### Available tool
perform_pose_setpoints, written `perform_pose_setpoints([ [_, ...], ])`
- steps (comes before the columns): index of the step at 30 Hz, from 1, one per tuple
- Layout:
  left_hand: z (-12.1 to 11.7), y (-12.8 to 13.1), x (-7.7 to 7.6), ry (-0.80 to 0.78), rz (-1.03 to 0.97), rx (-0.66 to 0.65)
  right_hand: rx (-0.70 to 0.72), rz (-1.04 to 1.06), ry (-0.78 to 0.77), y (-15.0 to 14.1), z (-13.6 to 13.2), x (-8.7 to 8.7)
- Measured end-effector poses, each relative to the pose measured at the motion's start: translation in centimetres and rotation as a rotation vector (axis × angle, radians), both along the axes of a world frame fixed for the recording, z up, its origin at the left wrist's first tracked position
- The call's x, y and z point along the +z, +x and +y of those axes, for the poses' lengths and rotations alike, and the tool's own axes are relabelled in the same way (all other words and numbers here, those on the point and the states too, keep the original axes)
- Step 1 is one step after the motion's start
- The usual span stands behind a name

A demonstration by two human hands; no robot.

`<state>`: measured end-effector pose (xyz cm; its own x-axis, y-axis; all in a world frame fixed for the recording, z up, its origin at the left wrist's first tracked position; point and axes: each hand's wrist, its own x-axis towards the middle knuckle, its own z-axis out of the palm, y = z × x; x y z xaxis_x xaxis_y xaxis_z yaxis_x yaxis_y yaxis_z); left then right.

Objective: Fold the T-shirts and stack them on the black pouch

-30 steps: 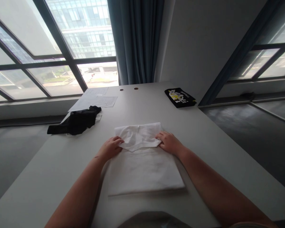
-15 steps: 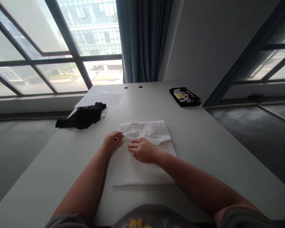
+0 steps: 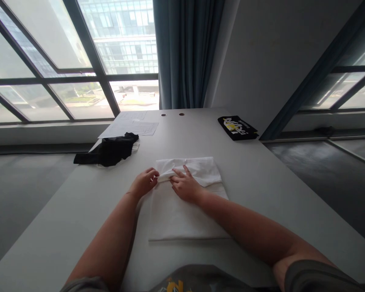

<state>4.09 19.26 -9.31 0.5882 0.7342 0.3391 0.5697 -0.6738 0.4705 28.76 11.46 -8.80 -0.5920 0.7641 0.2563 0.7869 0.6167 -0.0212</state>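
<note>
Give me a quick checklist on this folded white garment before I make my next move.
1. Left hand at the left edge of the flap: ok.
2. Firm pinch by that hand: cannot tell; the fingertips are too small to judge.
3. Right hand palm down, fingers spread over the flap's lower edge: ok.
4. Flap smooth: not ok; it is creased around the right hand's fingers.
5. Underside of the folded white garment flat: cannot tell, it is hidden.
6. Crumpled black cloth and black item with white and yellow print apart from the garment: ok.
</note>
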Motion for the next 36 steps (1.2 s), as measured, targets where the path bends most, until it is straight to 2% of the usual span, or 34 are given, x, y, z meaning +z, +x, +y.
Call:
perform_pose_setpoints([
  [3,-0.6,0.3,0.7,0.068,0.113,0.022,0.041,-0.041,0.005,0.4,-0.1,0.1],
  [5,-1.0,0.7,0.9,0.114,0.186,-0.013,0.03,-0.086,-0.005,0.4,-0.3,0.4],
  [9,-1.5,1.0,1.2,0.137,0.248,-0.09,0.057,-0.119,-0.027,0.4,-1.2,2.5],
  [12,-1.5,1.6,1.7,0.128,0.235,0.012,0.061,-0.008,-0.022,1.1,-1.3,4.2],
  [14,-1.2,3.0,1.9,0.129,0.227,0.127,-0.027,0.086,-0.022,2.0,-0.7,4.5],
  [17,-0.6,6.7,1.3,0.111,0.254,0.234,-0.234,0.132,-0.062,3.6,1.0,3.0],
  [20,0.4,10.0,-0.2,0.023,0.334,0.269,-0.426,0.079,-0.156,5.6,2.5,0.2],
  [22,1.2,10.9,-1.2,-0.059,0.391,0.277,-0.504,0.052,-0.215,7.0,2.9,-1.5],
  [25,2.5,10.5,-2.2,-0.163,0.427,0.25,-0.565,0.042,-0.234,9.0,2.6,-3.3],
  [29,3.9,8.6,-2.2,-0.174,0.405,0.206,-0.627,0.043,-0.221,10.6,1.9,-4.0],
  [31,4.2,7.6,-1.9,-0.121,0.363,0.309,-0.663,0.054,-0.238,11.0,1.8,-3.9],
  [34,4.3,6.4,-1.4,-0.074,0.307,0.564,-0.731,0.088,-0.261,11.6,1.8,-3.6],
  [36,4.3,5.9,-1.1,-0.101,0.311,0.631,-0.764,0.11,-0.226,12.2,1.8,-3.5],
])
